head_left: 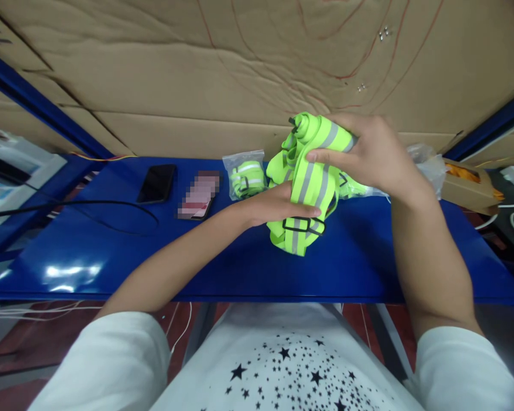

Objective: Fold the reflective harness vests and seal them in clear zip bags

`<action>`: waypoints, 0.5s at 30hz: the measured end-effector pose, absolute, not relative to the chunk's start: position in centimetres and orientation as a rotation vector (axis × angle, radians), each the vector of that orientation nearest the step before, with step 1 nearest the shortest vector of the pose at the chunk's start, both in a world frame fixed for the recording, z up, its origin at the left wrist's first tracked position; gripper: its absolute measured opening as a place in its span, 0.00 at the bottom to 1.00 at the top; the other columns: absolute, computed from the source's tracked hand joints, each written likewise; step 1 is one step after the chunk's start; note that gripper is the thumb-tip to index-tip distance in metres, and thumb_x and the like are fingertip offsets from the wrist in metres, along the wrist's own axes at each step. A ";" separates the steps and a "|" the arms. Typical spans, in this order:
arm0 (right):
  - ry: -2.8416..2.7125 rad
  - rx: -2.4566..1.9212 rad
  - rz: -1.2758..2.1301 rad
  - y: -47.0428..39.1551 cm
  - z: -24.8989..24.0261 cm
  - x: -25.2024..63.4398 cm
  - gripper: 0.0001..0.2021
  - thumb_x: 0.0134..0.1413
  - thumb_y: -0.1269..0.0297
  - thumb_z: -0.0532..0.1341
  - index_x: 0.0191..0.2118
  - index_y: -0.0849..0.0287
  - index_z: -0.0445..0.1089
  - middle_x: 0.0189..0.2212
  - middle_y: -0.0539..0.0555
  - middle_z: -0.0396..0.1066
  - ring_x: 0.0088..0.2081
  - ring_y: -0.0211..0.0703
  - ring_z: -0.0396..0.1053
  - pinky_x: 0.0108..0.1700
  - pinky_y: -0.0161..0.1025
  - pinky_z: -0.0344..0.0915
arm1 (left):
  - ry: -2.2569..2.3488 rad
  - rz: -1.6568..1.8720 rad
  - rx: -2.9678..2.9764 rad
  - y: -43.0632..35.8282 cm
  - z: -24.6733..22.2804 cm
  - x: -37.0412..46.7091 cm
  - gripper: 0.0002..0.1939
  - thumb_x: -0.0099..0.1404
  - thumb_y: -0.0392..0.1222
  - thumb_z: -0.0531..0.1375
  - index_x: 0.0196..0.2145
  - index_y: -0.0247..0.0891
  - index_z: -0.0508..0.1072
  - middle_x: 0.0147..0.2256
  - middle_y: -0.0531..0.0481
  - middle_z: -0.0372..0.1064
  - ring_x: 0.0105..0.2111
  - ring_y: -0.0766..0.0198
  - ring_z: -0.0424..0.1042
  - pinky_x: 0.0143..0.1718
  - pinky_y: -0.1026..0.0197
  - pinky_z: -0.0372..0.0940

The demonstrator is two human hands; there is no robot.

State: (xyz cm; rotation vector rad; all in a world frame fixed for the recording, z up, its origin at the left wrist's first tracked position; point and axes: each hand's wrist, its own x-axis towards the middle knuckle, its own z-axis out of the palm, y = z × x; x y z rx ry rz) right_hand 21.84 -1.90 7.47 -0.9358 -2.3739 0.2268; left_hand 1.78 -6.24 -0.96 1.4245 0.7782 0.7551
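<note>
A neon yellow-green reflective strap [310, 177] with grey stripes is bunched up above the blue table, rolled at its top end. My right hand [362, 151] is closed around the upper rolled part, thumb across the front. Lower down, my left hand [278, 204] grips the folded middle of the strap, its thumb lying over the front and the other fingers hidden behind. Black adjuster buckles [304, 225] hang just below my left thumb. Part of the strap droops under the left hand.
On the blue table [240, 268], a clear bag [246, 174] holds another folded reflective strap. Left of it lie a pixelated phone [199, 194] and a black phone [156, 182]. A cardboard box [471, 185] and crumpled plastic [426, 165] stand at right. Cardboard [175, 74] backs the table.
</note>
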 end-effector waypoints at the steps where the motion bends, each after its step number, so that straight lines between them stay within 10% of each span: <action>1: -2.360 -0.947 0.185 -1.9 7.5 21.7 0.25 0.62 0.42 0.64 0.60 0.46 0.74 0.55 0.52 0.79 0.54 0.62 0.76 0.60 0.58 0.70 | 0.833 0.822 1.461 -6.0 -0.9 1.7 0.28 0.57 0.46 0.75 0.53 0.37 0.76 0.52 0.41 0.79 0.54 0.46 0.78 0.56 0.46 0.73; 9: -2.084 -1.152 -0.168 -1.3 7.9 22.6 0.30 0.64 0.36 0.57 0.60 0.49 0.75 0.52 0.57 0.80 0.53 0.65 0.76 0.56 0.61 0.71 | 1.249 1.118 2.058 -4.6 -1.7 0.6 0.38 0.60 0.51 0.71 0.63 0.41 0.63 0.63 0.38 0.67 0.65 0.39 0.66 0.65 0.39 0.63; 15: -2.043 -1.209 0.200 -0.4 8.4 24.3 0.20 0.55 0.31 0.60 0.46 0.31 0.78 0.43 0.48 0.80 0.50 0.67 0.76 0.55 0.69 0.69 | 0.855 0.840 1.759 -4.4 -1.7 0.0 0.46 0.61 0.51 0.72 0.69 0.47 0.54 0.53 0.42 0.77 0.49 0.46 0.80 0.52 0.44 0.73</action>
